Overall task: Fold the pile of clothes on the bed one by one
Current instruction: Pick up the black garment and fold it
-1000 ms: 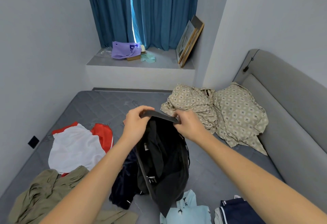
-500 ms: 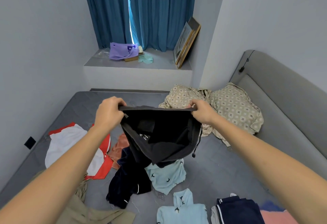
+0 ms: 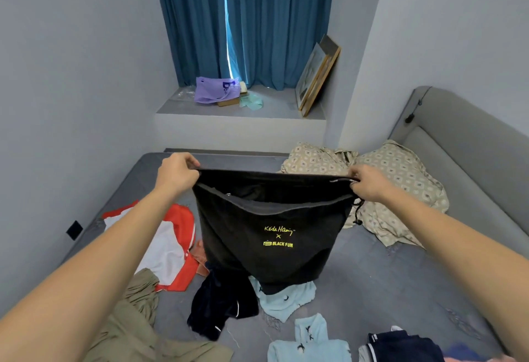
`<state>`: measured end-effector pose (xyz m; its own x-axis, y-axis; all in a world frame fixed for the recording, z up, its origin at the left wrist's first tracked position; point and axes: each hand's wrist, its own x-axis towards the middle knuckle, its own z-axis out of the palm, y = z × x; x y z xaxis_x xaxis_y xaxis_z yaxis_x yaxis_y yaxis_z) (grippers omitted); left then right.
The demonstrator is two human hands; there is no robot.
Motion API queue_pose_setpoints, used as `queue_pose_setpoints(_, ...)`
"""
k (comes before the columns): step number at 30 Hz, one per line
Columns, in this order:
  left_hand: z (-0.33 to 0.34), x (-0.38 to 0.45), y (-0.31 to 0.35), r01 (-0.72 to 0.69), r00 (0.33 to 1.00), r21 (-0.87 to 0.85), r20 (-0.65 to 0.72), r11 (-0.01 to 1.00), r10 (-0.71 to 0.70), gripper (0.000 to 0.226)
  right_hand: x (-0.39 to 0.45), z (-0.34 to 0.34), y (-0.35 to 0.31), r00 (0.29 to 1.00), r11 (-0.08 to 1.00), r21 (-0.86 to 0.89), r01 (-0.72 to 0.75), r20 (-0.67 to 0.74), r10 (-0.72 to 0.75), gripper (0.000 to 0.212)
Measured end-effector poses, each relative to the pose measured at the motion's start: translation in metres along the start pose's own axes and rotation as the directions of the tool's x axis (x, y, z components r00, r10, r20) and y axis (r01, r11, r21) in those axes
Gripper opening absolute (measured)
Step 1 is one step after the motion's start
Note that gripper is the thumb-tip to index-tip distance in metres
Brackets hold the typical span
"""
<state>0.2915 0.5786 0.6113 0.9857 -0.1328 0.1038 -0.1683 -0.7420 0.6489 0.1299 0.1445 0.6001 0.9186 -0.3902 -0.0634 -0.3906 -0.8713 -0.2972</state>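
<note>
Single view, head-worn, wide-angle: we look forward and down from above our own outstretched forearms, along the grey bed (image 3: 372, 284) toward the blue curtains (image 3: 246, 24) and window ledge (image 3: 240, 111) at the far wall. Nearest the lens sit the forearms and the clothes at the bottom edge; the headboard (image 3: 463, 144) runs down the right side, a bare wall down the left. Straight lines bow toward the frame edges. No second view is provided, so we record no overlap.

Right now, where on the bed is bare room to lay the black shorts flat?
Bare mattress lies right of the shorts, between the patterned bedding and the folded stack. Another bare strip runs along the far edge near the left hand. The near left is crowded with loose clothes.
</note>
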Motion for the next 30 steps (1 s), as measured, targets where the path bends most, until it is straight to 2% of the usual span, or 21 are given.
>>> queue_pose_setpoints(1,-0.002,0.002,-0.001,0.029,1.0,-0.008,0.009,1.0,-0.029,0.022,0.001,-0.001,0.0,0.999,0.998,0.043,-0.049,0.02,0.049,0.019)
queue_pose_setpoints(3,-0.004,0.007,-0.003,0.092,0.996,-0.072,0.027,0.993,-0.09,0.022,-0.001,-0.001,-0.003,0.976,0.944,0.259,-0.203,0.125,0.175,0.02)
queue_pose_setpoints(5,-0.006,0.009,-0.002,0.112,0.993,-0.145,0.051,0.983,-0.106,0.022,-0.002,0.0,-0.007,0.942,0.798,0.505,-0.328,0.239,0.236,0.021)
queue_pose_setpoints(9,-0.013,0.01,0.003,0.034,0.988,-0.181,0.156,0.983,-0.006,0.034,0.002,-0.005,-0.013,0.898,0.547,0.72,-0.427,0.41,0.161,0.024)
queue_pose_setpoints(10,-0.015,0.01,0.003,0.044,0.98,-0.209,0.198,0.977,-0.002,0.032,0.003,-0.008,-0.014,0.894,0.492,0.754,-0.435,0.43,0.13,0.025)
queue_pose_setpoints(12,-0.022,0.008,0.0,0.061,0.962,-0.233,0.274,0.971,0.006,0.01,0.006,-0.012,-0.016,0.898,0.441,0.791,-0.423,0.429,0.092,0.025)
queue_pose_setpoints(13,-0.025,0.007,-0.002,0.051,0.951,-0.227,0.308,0.973,0.022,0.007,0.007,-0.015,-0.017,0.902,0.441,0.794,-0.418,0.422,0.095,0.029)
queue_pose_setpoints(15,-0.031,0.005,-0.006,0.024,0.923,-0.184,0.381,0.983,0.049,0.016,0.009,-0.022,-0.021,0.906,0.484,0.774,-0.407,0.407,0.111,0.039)
queue_pose_setpoints(17,-0.031,0.004,-0.009,-0.01,0.922,-0.135,0.382,0.991,0.061,0.021,0.011,-0.027,-0.028,0.923,0.647,0.676,-0.354,0.364,0.125,0.041)
queue_pose_setpoints(18,-0.029,0.005,-0.009,-0.035,0.931,-0.134,0.355,0.99,0.081,0.02,0.011,-0.03,-0.032,0.942,0.769,0.57,-0.291,0.31,0.127,0.04)
queue_pose_setpoints(20,-0.025,0.006,-0.007,-0.056,0.951,-0.156,0.292,0.986,0.1,0.021,0.011,-0.036,-0.041,0.984,0.975,0.202,-0.089,0.167,0.055,0.037)
queue_pose_setpoints(22,-0.022,0.006,-0.004,-0.032,0.97,-0.175,0.23,0.984,0.073,0.023,0.009,-0.04,-0.05,0.994,0.992,-0.109,0.061,0.093,-0.051,0.035)
queue_pose_setpoints(24,-0.021,0.007,-0.002,-0.015,0.989,-0.171,0.145,0.985,0.041,0.029,0.005,-0.045,-0.055,0.996,0.972,-0.215,0.09,0.047,-0.081,0.026)
queue_pose_setpoints(25,-0.022,0.008,-0.001,-0.017,0.994,-0.178,0.106,0.984,0.036,0.028,0.004,-0.047,-0.055,0.997,0.971,-0.229,0.072,0.023,-0.069,0.02)
queue_pose_setpoints(27,-0.025,0.008,0.004,-0.041,0.997,-0.189,0.053,0.981,0.052,0.02,0.004,-0.049,-0.053,0.999,0.984,-0.173,-0.041,0.025,0.046,0.015)
queue_pose_setpoints(29,-0.028,0.008,0.011,-0.042,0.996,-0.196,0.072,0.98,0.057,0.021,0.005,-0.046,-0.05,0.965,0.97,0.071,-0.232,0.142,0.221,0.012)
queue_pose_setpoints(30,-0.029,0.008,0.015,-0.046,0.992,-0.182,0.108,0.982,0.066,0.022,0.006,-0.044,-0.049,0.935,0.919,0.221,-0.326,0.221,0.278,0.008)
